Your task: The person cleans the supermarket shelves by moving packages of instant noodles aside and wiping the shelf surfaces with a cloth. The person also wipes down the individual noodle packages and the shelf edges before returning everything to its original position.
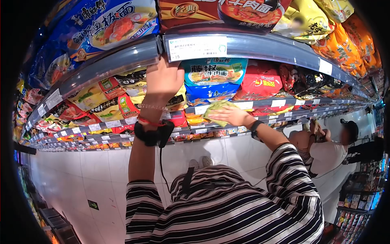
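My left hand (164, 79) is raised to the upper shelf's front edge (134, 57), just left of a large white price label (197, 48). Its back faces me; the fingertips are hidden at the edge, so their grip cannot be made out. My right hand (232, 115) presses a yellow-green cloth (216, 113) against the label strip of the shelf below. Between and behind the hands sits a teal and blue noodle packet (213, 79). A red packet (260, 81) lies to its right.
Large blue (109, 28) and red-brown (227, 12) noodle packs stand on the upper shelf. Lower shelves hold rows of packets. A cable (161, 171) hangs from my left wrist. At the right, another person (329, 152) is low beside the shelves on the tiled floor (101, 179).
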The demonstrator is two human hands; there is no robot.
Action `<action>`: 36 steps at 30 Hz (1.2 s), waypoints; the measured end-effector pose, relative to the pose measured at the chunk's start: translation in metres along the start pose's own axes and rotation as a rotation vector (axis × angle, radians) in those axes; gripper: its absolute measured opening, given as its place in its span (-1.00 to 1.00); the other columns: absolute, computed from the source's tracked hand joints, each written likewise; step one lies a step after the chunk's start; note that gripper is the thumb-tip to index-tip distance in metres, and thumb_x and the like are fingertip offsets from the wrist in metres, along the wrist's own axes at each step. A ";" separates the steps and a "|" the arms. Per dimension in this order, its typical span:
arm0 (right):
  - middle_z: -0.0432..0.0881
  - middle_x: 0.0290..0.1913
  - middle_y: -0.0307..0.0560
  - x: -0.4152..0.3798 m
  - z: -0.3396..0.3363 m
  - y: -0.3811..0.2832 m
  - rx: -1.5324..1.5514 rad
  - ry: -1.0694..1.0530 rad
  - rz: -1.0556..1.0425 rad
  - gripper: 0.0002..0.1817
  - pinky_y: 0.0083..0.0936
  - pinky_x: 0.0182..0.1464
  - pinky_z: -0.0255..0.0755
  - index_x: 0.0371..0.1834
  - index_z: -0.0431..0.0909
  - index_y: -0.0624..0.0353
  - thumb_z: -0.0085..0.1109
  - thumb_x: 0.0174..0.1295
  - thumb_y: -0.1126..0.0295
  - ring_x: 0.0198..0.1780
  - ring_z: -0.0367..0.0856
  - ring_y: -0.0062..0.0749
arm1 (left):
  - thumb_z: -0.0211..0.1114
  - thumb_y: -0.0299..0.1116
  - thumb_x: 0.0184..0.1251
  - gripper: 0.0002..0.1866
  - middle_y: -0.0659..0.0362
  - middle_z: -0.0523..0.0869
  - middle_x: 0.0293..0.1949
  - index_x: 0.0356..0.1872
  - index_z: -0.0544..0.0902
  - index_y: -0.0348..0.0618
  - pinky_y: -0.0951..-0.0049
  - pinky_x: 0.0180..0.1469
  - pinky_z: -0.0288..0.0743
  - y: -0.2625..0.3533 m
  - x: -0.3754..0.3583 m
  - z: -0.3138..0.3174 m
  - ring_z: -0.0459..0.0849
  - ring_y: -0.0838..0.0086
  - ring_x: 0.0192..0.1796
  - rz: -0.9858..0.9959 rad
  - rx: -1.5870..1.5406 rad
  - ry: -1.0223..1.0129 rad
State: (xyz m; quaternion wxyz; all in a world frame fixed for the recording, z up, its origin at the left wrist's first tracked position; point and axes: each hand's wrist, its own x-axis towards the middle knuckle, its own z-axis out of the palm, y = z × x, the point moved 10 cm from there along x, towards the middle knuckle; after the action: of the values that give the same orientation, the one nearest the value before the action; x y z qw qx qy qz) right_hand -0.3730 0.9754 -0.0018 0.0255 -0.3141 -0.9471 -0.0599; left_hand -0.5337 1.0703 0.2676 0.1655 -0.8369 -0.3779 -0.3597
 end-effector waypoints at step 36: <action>0.45 0.26 0.28 -0.234 -0.037 0.042 0.434 0.483 1.035 -0.43 -0.21 0.37 0.21 0.32 0.32 0.33 -0.18 0.17 0.52 0.30 0.39 0.16 | 0.15 -0.26 0.27 -0.66 -0.07 0.63 -0.03 0.02 0.60 -0.14 0.08 0.06 0.40 -0.005 -0.003 -0.014 0.56 0.01 0.01 -0.077 -0.172 -0.138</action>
State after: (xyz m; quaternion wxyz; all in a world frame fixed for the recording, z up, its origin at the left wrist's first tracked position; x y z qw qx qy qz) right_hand -0.1600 0.8658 0.0185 0.3289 -0.6989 -0.6294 0.0853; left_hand -0.5456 1.0647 0.2747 0.0529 -0.8556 -0.3880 -0.3386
